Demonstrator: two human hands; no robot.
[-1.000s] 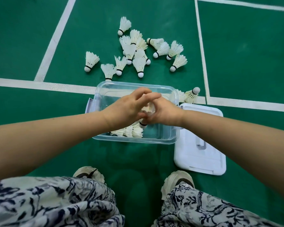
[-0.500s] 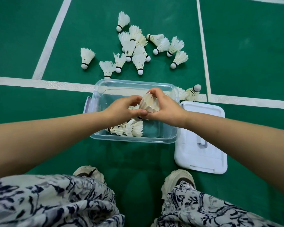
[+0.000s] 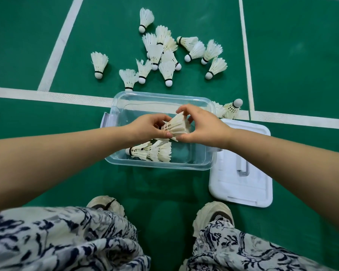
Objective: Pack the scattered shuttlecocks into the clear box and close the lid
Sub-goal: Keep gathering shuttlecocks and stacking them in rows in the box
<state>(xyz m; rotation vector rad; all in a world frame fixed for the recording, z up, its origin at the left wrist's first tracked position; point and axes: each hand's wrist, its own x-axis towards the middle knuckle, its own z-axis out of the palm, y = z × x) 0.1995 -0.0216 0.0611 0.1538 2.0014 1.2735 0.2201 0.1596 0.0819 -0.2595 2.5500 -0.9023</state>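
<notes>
Now raised, shuttlecock (image 3: pixel 177 126) between left hand (image 3: pixel 147 127) and right hand (image 3: pixel 205 128), over clear box (image 3: pixel 160 95)

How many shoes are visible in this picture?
2. The left shoe lies below the box in the picture, the right shoe below the lid; trousers hide part of each.

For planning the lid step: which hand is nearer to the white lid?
Right. The right hand, gripping the shuttlecock over the clear box, is close beside the white lid. The left hand, holding the same shuttlecock, is farther left.
</notes>
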